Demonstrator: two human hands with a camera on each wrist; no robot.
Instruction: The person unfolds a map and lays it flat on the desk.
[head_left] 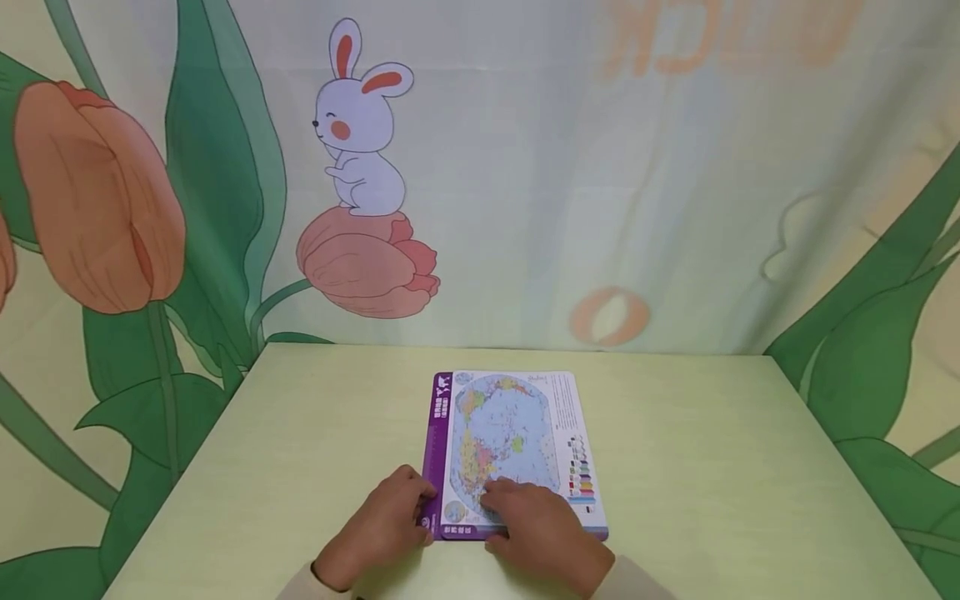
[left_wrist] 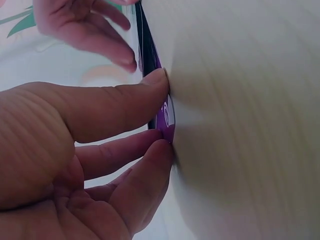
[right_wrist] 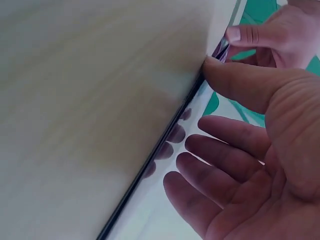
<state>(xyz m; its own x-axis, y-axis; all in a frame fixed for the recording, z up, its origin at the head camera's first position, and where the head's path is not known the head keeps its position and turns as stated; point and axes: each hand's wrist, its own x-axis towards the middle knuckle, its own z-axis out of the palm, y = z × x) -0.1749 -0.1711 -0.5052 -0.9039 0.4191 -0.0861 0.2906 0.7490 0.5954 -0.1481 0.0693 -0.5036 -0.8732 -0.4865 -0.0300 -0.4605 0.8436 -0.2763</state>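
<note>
A world map board [head_left: 517,442] lies flat on the table, turned sideways, with a glossy face and small coloured pictures along its right margin. Beneath it a second board shows a purple strip [head_left: 435,442] along the left side. My left hand [head_left: 386,517] pinches the near left corner of the purple board, thumb at the near edge and fingers at the left edge. Over the near part of the map, my right hand [head_left: 543,529] has its thumb at the near edge. In the right wrist view its straight fingers [right_wrist: 225,165] hover above the glossy face, which reflects them.
The pale table [head_left: 712,467] extends on both sides of the boards. Behind it hangs a curtain [head_left: 510,183] printed with tulips and a white rabbit.
</note>
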